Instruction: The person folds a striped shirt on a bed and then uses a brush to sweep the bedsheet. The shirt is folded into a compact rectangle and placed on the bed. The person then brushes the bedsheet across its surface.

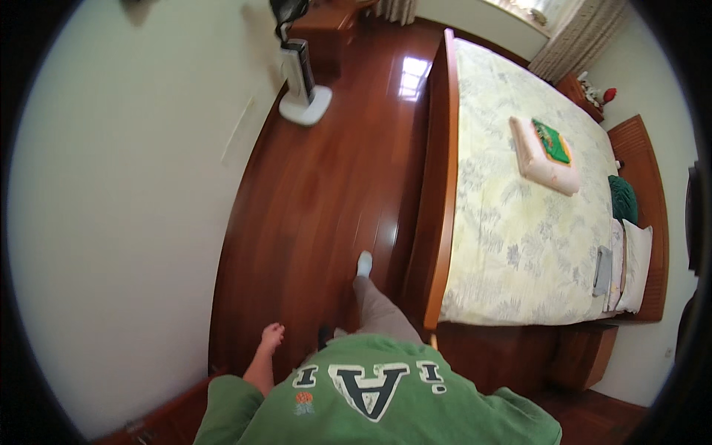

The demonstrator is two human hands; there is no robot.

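My left hand hangs beside my body over the wooden floor. Its fingers look loosely curled and no object shows in it, though the palm is hidden. My right hand is out of view. A sock-clad foot of mine is stretched forward on the floor, close to the bed's wooden footboard. On the bed's patterned light sheet lies a folded pale pink quilt, with a folded green cloth on top.
A white tower-like appliance stands by the left wall, near a wooden cabinet. Pillows, a grey cloth and a dark green cushion lie by the headboard. Wooden nightstands flank the bed.
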